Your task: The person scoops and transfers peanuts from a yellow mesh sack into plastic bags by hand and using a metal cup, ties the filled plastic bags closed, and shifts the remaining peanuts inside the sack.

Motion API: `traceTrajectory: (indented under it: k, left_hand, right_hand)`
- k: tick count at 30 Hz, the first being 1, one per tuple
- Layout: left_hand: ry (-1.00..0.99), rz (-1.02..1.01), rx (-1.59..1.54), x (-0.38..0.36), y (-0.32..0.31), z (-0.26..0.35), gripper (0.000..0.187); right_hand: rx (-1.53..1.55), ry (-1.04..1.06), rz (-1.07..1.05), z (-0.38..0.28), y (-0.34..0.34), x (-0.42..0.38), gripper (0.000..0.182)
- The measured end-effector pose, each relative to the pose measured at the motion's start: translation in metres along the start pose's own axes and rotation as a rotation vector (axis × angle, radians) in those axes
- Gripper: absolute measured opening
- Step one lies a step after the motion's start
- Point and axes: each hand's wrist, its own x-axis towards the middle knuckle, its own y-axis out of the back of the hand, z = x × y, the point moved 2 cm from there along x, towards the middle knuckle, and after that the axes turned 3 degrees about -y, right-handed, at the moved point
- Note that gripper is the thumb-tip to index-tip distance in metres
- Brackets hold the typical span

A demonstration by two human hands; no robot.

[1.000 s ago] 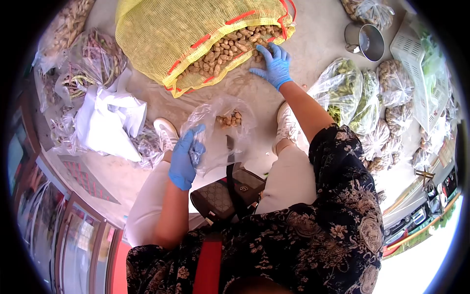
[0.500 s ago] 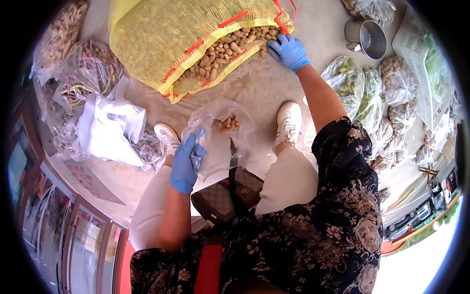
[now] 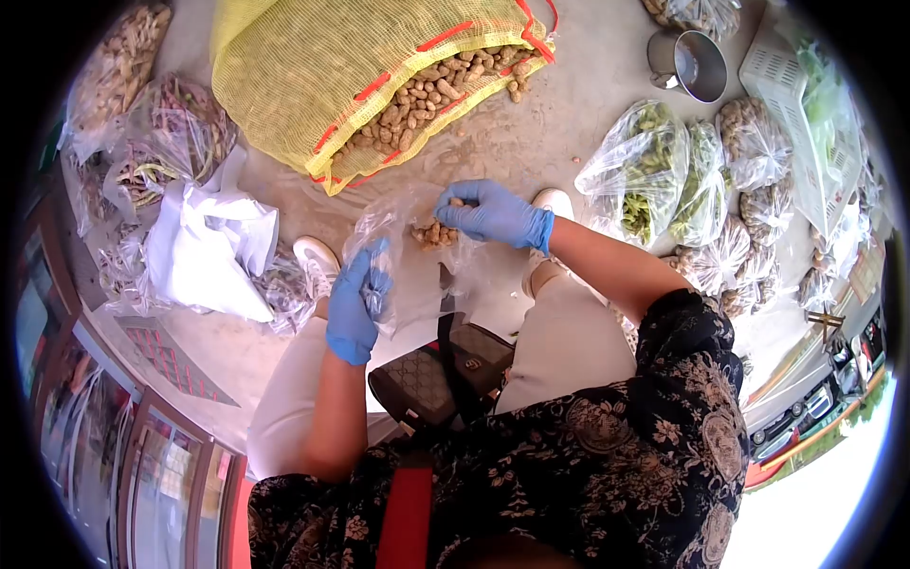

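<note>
Between my knees, my left hand (image 3: pixel 355 308) in a blue glove is closed on the side of a clear plastic bag (image 3: pixel 387 228). A small heap of peanuts (image 3: pixel 433 234) lies in that bag. At the bag's mouth is my right hand (image 3: pixel 493 214), also gloved in blue, its fingers curled around a few peanuts that show at the fingertips. Ahead on the ground lies a yellow mesh sack (image 3: pixel 313 81) with red stitching, its open mouth full of peanuts in the shell.
A steel pot (image 3: pixel 687 66) stands at the upper right beside a white plastic crate (image 3: pixel 791 123). Bags of green pods (image 3: pixel 649 171) and other filled bags lie along the right. At left are a white plastic bag (image 3: pixel 209 247) and bagged produce. A brown handbag (image 3: pixel 417 379) hangs at my lap.
My right hand has come from the mesh sack's mouth back to the clear bag, now holding peanuts. My left hand keeps its hold on the bag.
</note>
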Motion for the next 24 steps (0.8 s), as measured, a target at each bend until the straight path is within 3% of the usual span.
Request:
traceTrajectory:
  k: [1, 3, 6, 8, 12, 14, 16, 20, 24]
  left_hand:
    - [0.001, 0.016, -0.008, 0.0, -0.003, 0.0, 0.033]
    - [-0.013, -0.03, -0.018, -0.001, -0.007, 0.002, 0.033]
    - [0.008, -0.014, -0.003, -0.003, -0.006, 0.0, 0.032]
    - [0.017, 0.0, 0.014, -0.005, 0.0, -0.001, 0.032]
    - [0.003, 0.016, 0.047, -0.007, 0.012, -0.003, 0.032]
    - [0.006, 0.02, 0.079, -0.007, 0.013, -0.002, 0.032]
    - [0.016, 0.004, 0.121, -0.006, 0.007, 0.005, 0.033]
    - [-0.012, -0.029, 0.108, 0.008, 0.019, 0.001, 0.033]
    - [0.007, -0.023, 0.066, 0.005, 0.022, 0.001, 0.033]
  right_hand:
    - [-0.058, 0.061, -0.085, 0.009, -0.021, 0.006, 0.022]
    - [-0.479, 0.527, -0.035, 0.029, -0.05, 0.031, 0.024]
    - [-0.999, 0.528, -0.064, 0.017, -0.051, 0.032, 0.025]
    - [-0.832, 0.511, -0.035, -0.011, -0.022, 0.026, 0.03]
    - [-0.826, 0.436, 0.803, -0.023, 0.097, 0.048, 0.023]
    - [-1.074, 0.531, 1.012, -0.007, 0.152, 0.068, 0.032]
    - [-1.17, 0.452, 0.937, 0.008, 0.185, 0.09, 0.031]
    - [-1.39, 0.239, 0.841, 0.035, 0.162, 0.098, 0.023]
    - [-1.553, 0.437, 0.779, 0.063, 0.148, 0.091, 0.02]
